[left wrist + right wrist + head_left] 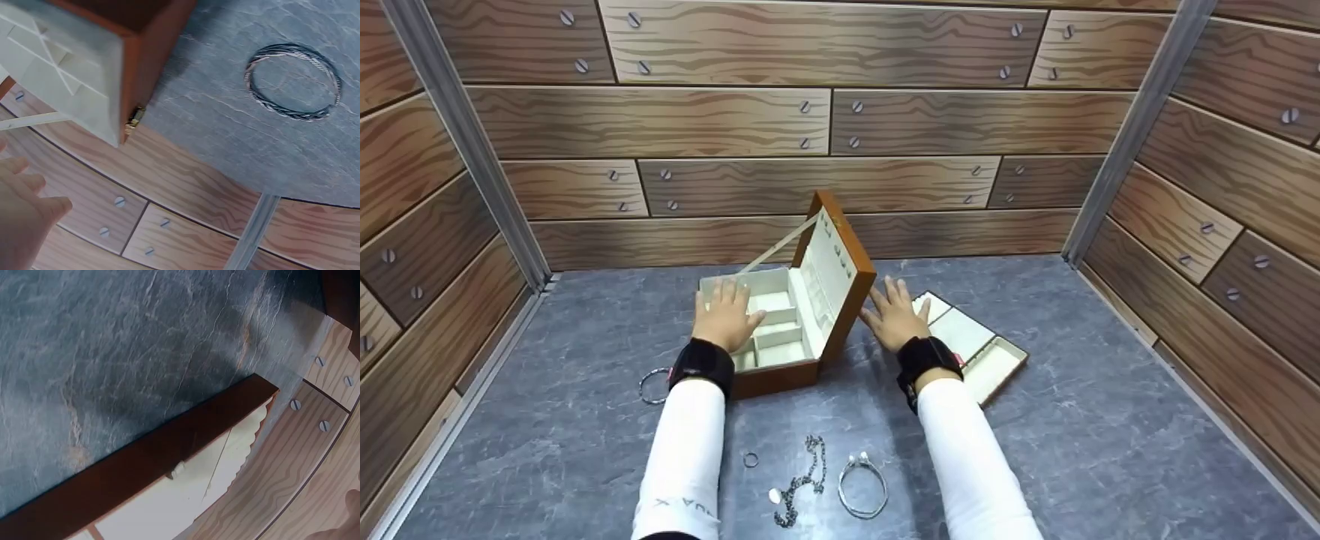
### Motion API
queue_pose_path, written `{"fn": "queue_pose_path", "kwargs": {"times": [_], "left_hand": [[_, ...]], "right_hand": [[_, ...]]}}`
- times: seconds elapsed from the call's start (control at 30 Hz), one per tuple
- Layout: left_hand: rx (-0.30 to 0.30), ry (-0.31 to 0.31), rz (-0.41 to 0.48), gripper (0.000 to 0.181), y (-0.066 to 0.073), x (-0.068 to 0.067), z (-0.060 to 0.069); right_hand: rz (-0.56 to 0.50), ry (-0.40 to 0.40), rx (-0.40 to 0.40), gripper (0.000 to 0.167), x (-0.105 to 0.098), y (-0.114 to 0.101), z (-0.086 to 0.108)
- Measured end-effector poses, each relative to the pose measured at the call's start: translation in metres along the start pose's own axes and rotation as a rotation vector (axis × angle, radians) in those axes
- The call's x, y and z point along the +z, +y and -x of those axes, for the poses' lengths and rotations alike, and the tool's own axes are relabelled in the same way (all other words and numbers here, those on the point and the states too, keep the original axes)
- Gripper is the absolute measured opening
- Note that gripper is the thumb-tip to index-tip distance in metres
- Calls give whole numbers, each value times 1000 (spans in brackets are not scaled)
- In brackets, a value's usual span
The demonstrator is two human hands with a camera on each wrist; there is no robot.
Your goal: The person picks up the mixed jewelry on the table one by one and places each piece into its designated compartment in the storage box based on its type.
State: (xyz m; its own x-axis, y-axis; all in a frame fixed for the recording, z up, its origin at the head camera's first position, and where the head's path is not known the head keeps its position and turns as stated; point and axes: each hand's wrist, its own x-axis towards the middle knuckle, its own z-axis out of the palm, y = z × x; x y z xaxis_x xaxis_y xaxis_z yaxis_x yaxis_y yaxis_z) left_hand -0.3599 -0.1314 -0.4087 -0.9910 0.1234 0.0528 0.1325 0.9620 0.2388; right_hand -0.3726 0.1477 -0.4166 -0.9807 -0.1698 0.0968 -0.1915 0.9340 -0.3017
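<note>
A brown wooden jewelry box (776, 380) stands with its lid (855, 289) raised on the right side, showing a cream lining and divided compartments. Over the box's left part is my left hand (724, 316), fingers spread and holding nothing; whether it touches the box I cannot tell. My right hand (897, 315), fingers also spread, is just right of the lid and above the near edge of a cream-lined tray (1011, 366). It holds nothing. In the right wrist view, the tray's brown side (140, 458) crosses the table, and only part of the hand shows.
A braided bracelet (289, 49) lies left of the box. In front lie a small ring (751, 466), a dark chain necklace (813, 471) with a white pendant (775, 496), and a bangle (864, 516). Wood-patterned walls (735, 120) enclose the grey tabletop (1110, 420).
</note>
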Motion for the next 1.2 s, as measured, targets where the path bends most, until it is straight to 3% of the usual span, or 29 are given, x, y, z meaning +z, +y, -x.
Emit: {"fn": "queue_pose_path", "kwargs": {"times": [0.2,0.4,0.6,0.73,0.9,1.07,1.2], "left_hand": [[-44,-7,12,60,-12,4,5],[-112,27,4,52,-30,8,12],[-157,57,20,42,-44,14,20],[-157,59,38,41,-49,18,24],[-155,26,69,40,-47,20,25],[-136,4,83,39,-43,18,25],[-138,-27,79,52,-41,14,25]], "right_hand": [[-50,7,-33,58,5,-2,-1],[-161,17,-131,50,16,-5,5],[-158,-137,-148,38,23,-11,14],[-99,-211,-114,47,24,-20,20],[-36,-214,-48,66,24,-29,24],[-28,-241,-7,66,19,-33,27],[-77,-243,22,61,18,-30,24]]}}
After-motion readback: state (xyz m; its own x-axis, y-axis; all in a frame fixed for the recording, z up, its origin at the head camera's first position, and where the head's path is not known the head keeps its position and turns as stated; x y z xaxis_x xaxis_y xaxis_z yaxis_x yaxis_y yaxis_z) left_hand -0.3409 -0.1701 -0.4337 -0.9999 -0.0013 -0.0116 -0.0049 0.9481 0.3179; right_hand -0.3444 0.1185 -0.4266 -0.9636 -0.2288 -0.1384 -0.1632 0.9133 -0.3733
